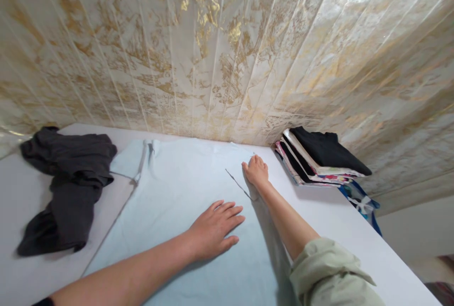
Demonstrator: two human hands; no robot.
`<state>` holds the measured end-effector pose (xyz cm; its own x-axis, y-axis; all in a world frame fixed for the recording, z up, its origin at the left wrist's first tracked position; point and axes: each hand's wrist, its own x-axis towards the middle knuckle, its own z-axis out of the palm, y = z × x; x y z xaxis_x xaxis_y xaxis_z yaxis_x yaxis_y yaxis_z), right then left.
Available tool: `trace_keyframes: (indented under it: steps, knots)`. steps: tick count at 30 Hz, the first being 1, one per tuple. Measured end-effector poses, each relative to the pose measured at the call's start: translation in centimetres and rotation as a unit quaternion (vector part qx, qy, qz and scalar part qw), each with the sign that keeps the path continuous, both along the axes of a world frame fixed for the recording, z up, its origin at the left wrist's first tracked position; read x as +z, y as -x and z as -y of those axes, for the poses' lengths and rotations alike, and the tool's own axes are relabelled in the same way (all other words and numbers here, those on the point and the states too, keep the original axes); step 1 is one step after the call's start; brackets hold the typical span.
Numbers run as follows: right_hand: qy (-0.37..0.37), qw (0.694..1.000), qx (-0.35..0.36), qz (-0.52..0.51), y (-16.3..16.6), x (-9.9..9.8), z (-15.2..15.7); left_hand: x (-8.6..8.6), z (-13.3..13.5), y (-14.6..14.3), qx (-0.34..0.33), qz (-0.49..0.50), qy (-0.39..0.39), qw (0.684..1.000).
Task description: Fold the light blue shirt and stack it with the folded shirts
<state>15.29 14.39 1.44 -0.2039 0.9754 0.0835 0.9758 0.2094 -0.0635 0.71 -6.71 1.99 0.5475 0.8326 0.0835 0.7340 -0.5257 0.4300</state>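
Note:
A pale blue T-shirt (170,192) lies spread over the white table, with a sleeve stretching out at its far left. My left hand (218,228) rests flat on the middle of the shirt, fingers apart. At the shirt's far right edge is my right hand (256,170), palm down on the cloth with the thumb held away from the fingers. A thin dark line runs across the fabric between the two hands. The shirt's near end passes out of view below.
A crumpled dark grey garment (76,178) lies on the table (312,206) at left. Folded clothes (319,154) are stacked at the back right, black on top, beside a blue and white item (363,204) at the table's edge. A gold-patterned curtain (213,60) hangs behind.

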Motion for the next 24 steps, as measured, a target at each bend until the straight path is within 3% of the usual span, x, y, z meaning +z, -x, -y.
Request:
trace_keyframes:
  steps: [7,15,17,20,24]
  knots:
    - [-0.006,0.998,0.06,0.008,1.6,-1.4,1.4,0.5,0.3,0.3,-0.004,0.026,-0.008,1.0]
    - [-0.023,0.998,0.056,0.023,-0.7,-1.8,0.9,1.2,0.2,1.4,0.007,0.119,0.01,0.993]
    - [-0.023,0.998,0.052,0.023,-1.7,-1.8,0.6,1.7,0.1,3.7,0.08,0.148,0.008,0.986]
    - [-0.012,0.999,0.048,0.015,-2.3,-1.2,0.3,3.0,-0.7,9.5,0.284,0.11,-0.031,0.952]
    - [-0.028,0.996,0.076,-0.023,1.1,0.9,1.9,4.8,-2.6,18.2,0.546,-0.06,-0.044,0.834]
